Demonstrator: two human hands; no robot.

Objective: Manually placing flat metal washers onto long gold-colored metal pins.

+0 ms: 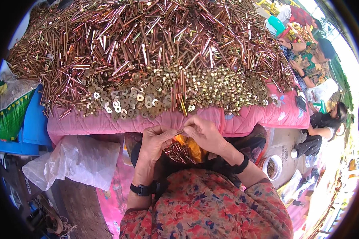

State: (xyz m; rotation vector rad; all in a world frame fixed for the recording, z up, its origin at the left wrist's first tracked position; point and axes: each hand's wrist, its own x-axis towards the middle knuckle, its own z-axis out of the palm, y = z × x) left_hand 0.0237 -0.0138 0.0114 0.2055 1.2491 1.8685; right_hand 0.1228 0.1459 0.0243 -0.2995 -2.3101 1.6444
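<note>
My left hand (157, 140) and my right hand (202, 133) meet at the near edge of the pink quilted cloth (107, 123). Their fingertips pinch a small metal tube (181, 131) between them; most of it is covered by the fingers. Just beyond, a few longer tubes (182, 89) lie pointing toward me. Flat round washers (133, 99) spread left of these, and small brassy nuts (219, 85) are piled to the right. Below my hands, an orange bag (195, 150) in my lap holds several coppery metal pieces (177, 153).
A large heap of coppery tubes (147, 32) covers the table's far part. Crumpled clear plastic (73, 161) hangs at the left near a blue container (32, 119). A white bucket (272, 167) stands at the lower right. Other people (321, 125) sit along the right side.
</note>
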